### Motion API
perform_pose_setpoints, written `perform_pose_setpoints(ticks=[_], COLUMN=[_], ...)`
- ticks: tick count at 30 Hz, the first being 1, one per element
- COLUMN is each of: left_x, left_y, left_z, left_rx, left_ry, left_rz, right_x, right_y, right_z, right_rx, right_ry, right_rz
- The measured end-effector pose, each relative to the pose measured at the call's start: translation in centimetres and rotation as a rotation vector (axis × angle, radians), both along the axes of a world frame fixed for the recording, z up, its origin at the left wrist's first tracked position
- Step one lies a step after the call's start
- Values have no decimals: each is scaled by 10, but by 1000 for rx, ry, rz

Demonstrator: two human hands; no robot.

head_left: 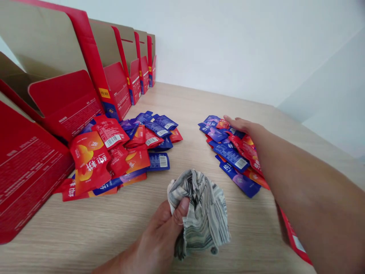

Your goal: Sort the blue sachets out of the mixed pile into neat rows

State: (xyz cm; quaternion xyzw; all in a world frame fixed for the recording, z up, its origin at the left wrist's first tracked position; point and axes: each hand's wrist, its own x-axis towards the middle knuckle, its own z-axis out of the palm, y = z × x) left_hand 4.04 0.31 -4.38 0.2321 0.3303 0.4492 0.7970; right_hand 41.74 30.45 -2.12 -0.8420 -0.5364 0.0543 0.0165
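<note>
Striped cloth (205, 213) is clenched in the left hand (164, 228) over the bench (185, 102) while, beyond it to the right, the right hand (241, 124), its grip impossible to tell, lies on packets (229, 153), apparently gathering them, the next move likely calling for a sure pinch.

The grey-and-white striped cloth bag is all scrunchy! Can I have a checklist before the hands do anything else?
1. Left hand gripping the striped bag: ok, thumb at its edge.
2. Bag smoothed out: not ok, it's crumpled.
3. Right hand gripping a packet: cannot tell, its fingers are partly hidden at the right heap of shiny red and blue packets.
4. Left heap of shiny red and blue packets neatly stacked: not ok, they overlap loosely.
5. Red cardboard boxes standing in a row: ok.
</note>
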Motion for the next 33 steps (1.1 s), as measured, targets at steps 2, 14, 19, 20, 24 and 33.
perform_pose_setpoints(ticks=[2, 14, 19, 20, 24, 33], left_x=[0, 3, 5, 5, 3, 1], left_y=[0, 0, 3, 4, 4, 1], left_z=[-1, 0, 6, 8, 10, 3], left_rx=[9, 4, 58, 70, 88, 107], left_ry=[-9, -46, -90, -95, -85, 24], left_rz=[-83, -205, -235, -243, -252, -174], right_x=[0, -71, -97, -101, -105, -80], right_y=[12, 33, 37, 36, 29, -11], right_z=[-3, 5, 0, -2, -13, -24], right_rx=[-54, -80, -118, -118, -92, -90], right_ry=[37, 9, -32, -54, -101, -124], right_rz=[19, 147, 193, 207, 223, 329])
